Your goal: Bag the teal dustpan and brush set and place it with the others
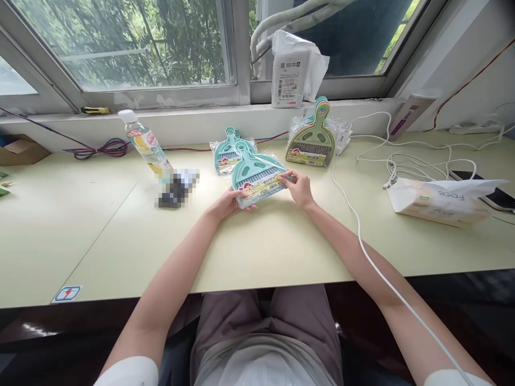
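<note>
A teal dustpan and brush set [254, 170] in clear plastic wrap, with a printed label along its lower edge, is held up over the table. My left hand [232, 203] grips its lower left corner, fingers passing underneath. At the label's right end, my right hand [296, 186] pinches the edge between thumb and fingers. Just behind lies another wrapped teal dustpan set [226, 151], partly covered by the held one. A stack of wrapped dustpan sets [311, 140], green in front with other colours behind, leans near the windowsill to the right.
On the left stand a drink bottle [147, 142] and a blurred dark item [174, 192]. A tissue pack [438, 201] and tangled white cables [418, 161] lie at right; one cable crosses my right forearm. A plastic-wrapped box [287, 78] rests on the sill. The table [265, 262] ends before my lap.
</note>
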The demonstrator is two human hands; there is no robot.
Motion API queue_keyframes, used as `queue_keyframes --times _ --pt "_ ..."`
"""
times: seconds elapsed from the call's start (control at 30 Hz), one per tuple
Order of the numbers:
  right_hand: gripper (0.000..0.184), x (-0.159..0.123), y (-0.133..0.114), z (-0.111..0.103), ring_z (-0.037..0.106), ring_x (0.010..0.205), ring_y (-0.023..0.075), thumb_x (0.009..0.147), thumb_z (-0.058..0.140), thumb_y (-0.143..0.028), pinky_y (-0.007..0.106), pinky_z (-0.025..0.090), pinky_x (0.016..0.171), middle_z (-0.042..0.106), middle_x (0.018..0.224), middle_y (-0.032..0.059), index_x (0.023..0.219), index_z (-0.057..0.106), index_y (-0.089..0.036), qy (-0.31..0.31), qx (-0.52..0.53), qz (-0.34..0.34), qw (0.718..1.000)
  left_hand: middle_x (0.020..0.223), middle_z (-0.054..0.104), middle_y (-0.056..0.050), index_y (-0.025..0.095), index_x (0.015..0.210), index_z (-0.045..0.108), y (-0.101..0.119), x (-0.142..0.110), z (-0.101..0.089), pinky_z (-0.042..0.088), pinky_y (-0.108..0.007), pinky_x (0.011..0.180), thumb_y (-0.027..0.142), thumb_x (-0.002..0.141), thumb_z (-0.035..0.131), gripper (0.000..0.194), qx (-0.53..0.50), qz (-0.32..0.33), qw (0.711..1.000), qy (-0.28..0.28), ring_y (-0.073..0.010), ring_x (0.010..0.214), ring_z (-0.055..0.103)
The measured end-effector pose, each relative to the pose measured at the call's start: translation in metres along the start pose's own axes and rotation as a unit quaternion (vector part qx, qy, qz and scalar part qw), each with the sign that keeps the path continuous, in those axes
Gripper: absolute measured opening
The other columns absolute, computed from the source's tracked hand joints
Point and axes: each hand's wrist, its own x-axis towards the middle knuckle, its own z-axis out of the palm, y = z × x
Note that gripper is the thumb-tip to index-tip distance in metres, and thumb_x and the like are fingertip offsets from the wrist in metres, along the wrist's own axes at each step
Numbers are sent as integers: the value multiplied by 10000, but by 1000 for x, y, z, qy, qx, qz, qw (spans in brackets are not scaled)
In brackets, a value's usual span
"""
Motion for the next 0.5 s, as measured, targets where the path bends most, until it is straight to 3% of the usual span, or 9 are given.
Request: queue_keyframes --times 0.13,0.2,0.33,0.43,0.5 --pt "561 2 2 -4 643 734 158 725 755 -462 305 592 636 681 1099 59 1216 587 -249 -41 59 40 997 1092 700 -173 114 1237 544 2 -2 2 573 -267 529 145 719 630 526 4 -5 1000 1 -246 692 723" --pt "635 4 4 -7 668 752 174 713 778 -420 334 610 667 700 1050 53 1283 551 -261 -92 108 99 985 1093 701 -170 121 1253 535 3 -2 3 562 -260 508 141 716 636 547 10 -6 1000 -1 -244 674 721" --pt "442 8 7 -11 697 740 201 669 828 -376 352 627 674 728 892 65 1034 690 -169 -150 176 185 955 1098 698 -177 118 1296 516 3 -1 5 543 -253 476 262 790 645 542 8 -7 1000 6 -225 634 711" --pt "341 10 9 -11 704 758 206 674 833 -339 354 639 672 726 882 72 923 689 -158 -102 197 195 955 1159 682 -162 169 1345 483 2 1 7 558 -249 512 471 871 570 569 -21 16 999 21 -209 670 717" --pt "315 11 10 -12 703 778 202 694 820 -309 366 648 693 721 894 63 935 667 -173 -60 204 200 957 1265 635 -141 238 1377 447 1 2 8 572 -242 564 523 866 574 599 -26 43 998 25 -208 747 729"
